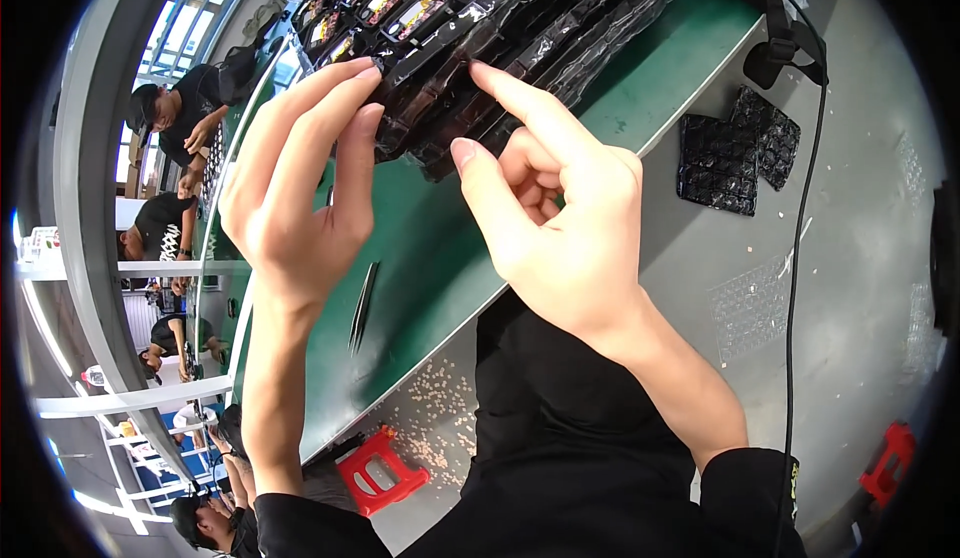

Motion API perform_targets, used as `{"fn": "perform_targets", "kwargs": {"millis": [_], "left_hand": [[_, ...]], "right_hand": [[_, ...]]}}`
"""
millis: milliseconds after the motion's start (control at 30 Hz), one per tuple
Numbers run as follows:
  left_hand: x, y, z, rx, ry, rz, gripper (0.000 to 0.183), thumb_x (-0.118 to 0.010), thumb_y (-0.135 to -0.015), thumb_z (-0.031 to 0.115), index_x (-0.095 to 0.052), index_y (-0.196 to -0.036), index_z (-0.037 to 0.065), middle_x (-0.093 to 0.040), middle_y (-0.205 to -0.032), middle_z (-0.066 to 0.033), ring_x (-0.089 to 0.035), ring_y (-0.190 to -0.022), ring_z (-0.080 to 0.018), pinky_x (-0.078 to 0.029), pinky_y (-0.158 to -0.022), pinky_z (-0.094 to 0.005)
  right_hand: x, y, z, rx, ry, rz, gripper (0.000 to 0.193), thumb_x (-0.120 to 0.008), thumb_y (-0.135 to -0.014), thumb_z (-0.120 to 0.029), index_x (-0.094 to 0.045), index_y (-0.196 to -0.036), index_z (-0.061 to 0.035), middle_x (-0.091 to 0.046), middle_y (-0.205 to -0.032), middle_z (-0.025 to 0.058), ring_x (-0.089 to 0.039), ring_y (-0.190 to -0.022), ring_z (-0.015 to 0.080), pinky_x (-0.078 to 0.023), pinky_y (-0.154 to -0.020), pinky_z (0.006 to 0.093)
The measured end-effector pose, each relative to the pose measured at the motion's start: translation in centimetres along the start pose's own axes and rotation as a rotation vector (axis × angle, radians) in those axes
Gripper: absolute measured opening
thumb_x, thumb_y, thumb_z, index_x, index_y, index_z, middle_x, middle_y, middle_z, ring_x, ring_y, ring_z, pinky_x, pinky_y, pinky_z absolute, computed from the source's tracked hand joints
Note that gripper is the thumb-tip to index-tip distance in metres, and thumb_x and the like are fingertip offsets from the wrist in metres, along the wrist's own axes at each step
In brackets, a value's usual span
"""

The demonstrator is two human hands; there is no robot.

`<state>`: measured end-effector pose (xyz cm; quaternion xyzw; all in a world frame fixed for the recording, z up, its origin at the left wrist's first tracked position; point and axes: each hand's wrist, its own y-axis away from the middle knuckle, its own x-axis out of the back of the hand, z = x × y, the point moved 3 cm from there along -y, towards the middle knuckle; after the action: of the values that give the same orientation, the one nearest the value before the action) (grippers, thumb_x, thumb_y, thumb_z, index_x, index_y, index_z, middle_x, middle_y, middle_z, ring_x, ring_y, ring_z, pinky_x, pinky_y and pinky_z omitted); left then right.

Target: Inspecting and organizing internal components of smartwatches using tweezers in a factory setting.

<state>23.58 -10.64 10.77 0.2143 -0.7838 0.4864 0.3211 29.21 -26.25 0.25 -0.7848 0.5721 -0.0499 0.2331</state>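
Note:
A stack of black shiny plastic trays (560, 43) lies on the green tabletop in front of me, and small screen-like pieces with colourful faces (415, 16) sit in the upper tray's pockets. At the stack's near left corner is my left hand (305, 173), its fingers stretched forward and its thumb apart from them. My right hand (570, 218) reaches to the near edge with index finger and thumb extended and spread, the other fingers curled in. The index fingertip appears to touch a tray edge. Nothing shows held in either hand. Dark tweezers (363, 306) lie on the table near my left wrist.
Black trays (720, 158) lie on the grey floor at the right. A black cable (797, 288) hangs down there. Red plastic stools (383, 470) stand below the table and at far right. Several people work along the left, beyond a white frame (180, 396).

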Motion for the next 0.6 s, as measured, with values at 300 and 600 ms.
{"fn": "perform_targets", "kwargs": {"millis": [300, 600], "left_hand": [[-0.8, 0.1, 0.1, -0.047, 0.064, -0.022, 0.034, -0.088, -0.083, -0.002, -0.080, -0.116, -0.002, -0.081, -0.112, -0.0165, -0.079, -0.097, -0.0324, -0.063, -0.086, -0.0382], [-1.1, 0.1, 0.4, -0.033, 0.042, -0.019, 0.037, -0.091, -0.078, -0.004, -0.081, -0.114, -0.002, -0.081, -0.110, -0.0151, -0.079, -0.094, -0.0301, -0.064, -0.083, -0.0367]], "right_hand": [[-0.5, 0.3, 0.3, -0.134, -0.173, -0.013, 0.047, -0.076, -0.096, 0.001, -0.068, -0.142, 0.0101, -0.059, -0.058, 0.0053, -0.054, -0.047, 0.0065, -0.044, -0.048, 0.0261], [0.6, 1.4, 0.7, -0.134, -0.139, 0.024, 0.054, -0.076, -0.102, 0.000, -0.064, -0.155, 0.0008, -0.053, -0.061, -0.0094, -0.041, -0.057, -0.0032, -0.030, -0.054, 0.0188]]}}
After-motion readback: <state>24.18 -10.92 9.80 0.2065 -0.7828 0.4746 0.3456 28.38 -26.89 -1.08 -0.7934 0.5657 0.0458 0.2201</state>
